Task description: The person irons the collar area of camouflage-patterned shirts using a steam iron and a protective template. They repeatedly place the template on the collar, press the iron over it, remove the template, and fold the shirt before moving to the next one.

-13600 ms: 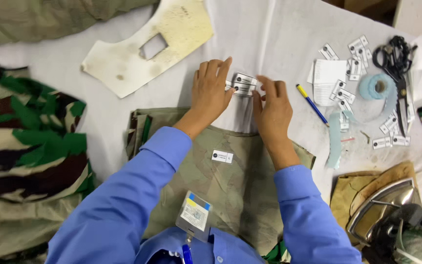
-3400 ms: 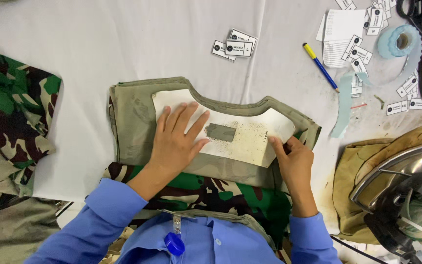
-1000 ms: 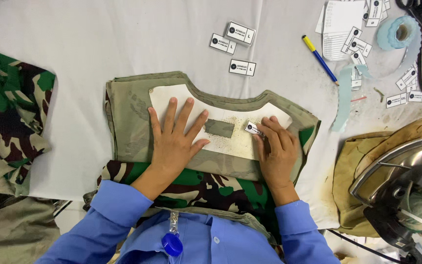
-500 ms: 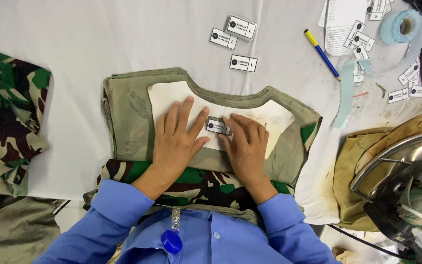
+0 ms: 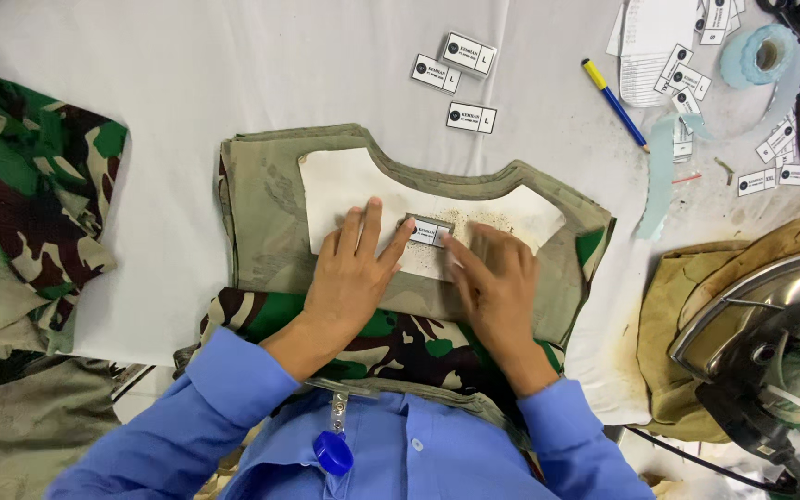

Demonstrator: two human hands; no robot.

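From the head view, both hands were flat and open on a white cardboard template (image 5: 354,185) lying on a folded olive garment (image 5: 266,199) over a white-covered table (image 5: 233,65), gripping nothing: the left hand (image 5: 354,268) pressed the template just left of a small white rectangular label (image 5: 429,231), and the right hand (image 5: 497,282) had its fingertips (image 5: 449,250) touching that label's right edge. So the label sat in the template's cutout, right between the two hands. Three loose white labels (image 5: 460,79) lay above the garment, more labels (image 5: 770,167) were scattered at upper right near a blue-and-yellow pen (image 5: 615,104) and a pale blue tape roll (image 5: 761,56), and an iron (image 5: 752,315) sat on a tan pad at right.
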